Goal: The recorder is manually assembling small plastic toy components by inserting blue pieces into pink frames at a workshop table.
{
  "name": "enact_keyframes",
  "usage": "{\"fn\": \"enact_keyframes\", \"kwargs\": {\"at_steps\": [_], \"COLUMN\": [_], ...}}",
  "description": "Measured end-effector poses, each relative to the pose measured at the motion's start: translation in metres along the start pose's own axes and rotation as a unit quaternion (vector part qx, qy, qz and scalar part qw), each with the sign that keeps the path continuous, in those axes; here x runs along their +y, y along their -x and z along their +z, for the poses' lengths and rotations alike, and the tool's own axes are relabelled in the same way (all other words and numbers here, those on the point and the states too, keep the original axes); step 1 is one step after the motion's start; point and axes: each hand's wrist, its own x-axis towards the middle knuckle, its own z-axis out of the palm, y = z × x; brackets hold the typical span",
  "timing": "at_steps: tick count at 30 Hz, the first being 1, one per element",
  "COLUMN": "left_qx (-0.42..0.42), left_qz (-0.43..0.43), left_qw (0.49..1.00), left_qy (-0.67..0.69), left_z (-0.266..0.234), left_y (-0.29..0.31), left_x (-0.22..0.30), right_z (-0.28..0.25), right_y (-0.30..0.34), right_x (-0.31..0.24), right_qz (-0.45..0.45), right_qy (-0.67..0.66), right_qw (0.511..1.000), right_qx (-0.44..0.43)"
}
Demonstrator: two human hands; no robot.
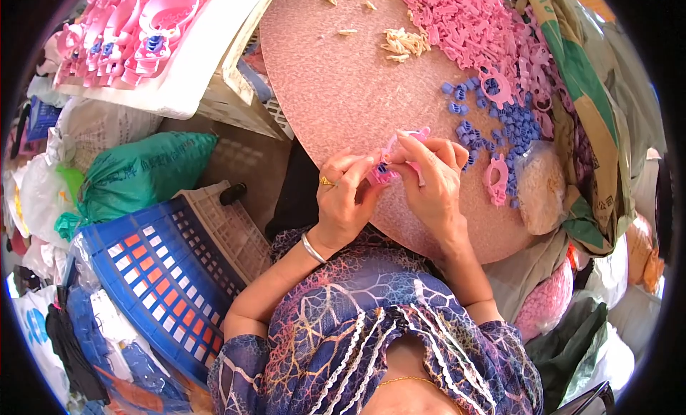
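Above the near edge of the round pinkish table (336,79), both my hands are closed on one small pink plastic piece (379,176) with a blue part in it. My left hand (346,195) pinches its left side; my right hand (433,186) pinches from the right, fingers partly covering it. Right of my right hand lies a pile of small blue plastic parts (516,128). Two pink ring-shaped pieces (496,179) lie at that pile, one at its near side, one at its far side. Farther back is a large heap of small pink parts (457,23).
Cream-coloured slim parts (405,43) lie on the far table. A clear bag (541,190) and a green-brown sack (572,115) border the right. At left are a white box (196,65) topped with pink pieces (132,36), a green bag (146,172) and a blue basket (118,233).
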Motion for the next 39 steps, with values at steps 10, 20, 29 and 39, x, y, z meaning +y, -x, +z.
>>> {"fn": "enact_keyframes", "kwargs": {"at_steps": [10, 20, 29, 39], "left_qx": [-0.008, -0.031, -0.039, -0.042], "left_qz": [-0.026, -0.063, -0.069, -0.136], "left_qw": [1.0, 0.998, 0.995, 0.99], "left_qy": [0.003, 0.005, -0.06, 0.007], "left_z": [-0.001, 0.0, -0.001, 0.0], "left_y": [0.0, 0.018, 0.017, 0.023], "left_x": [0.003, -0.009, -0.006, -0.008], "right_z": [0.002, -0.094, -0.146, -0.185], "right_y": [0.0, 0.032, 0.087, 0.097], "right_x": [-0.004, 0.077, 0.134, 0.171], "right_qz": [0.05, 0.26, 0.322, 0.481], "right_qy": [-0.023, 0.188, 0.276, 0.301], "right_qw": [0.998, 0.929, 0.878, 0.791], "right_qx": [-0.019, 0.184, 0.222, 0.228]}}
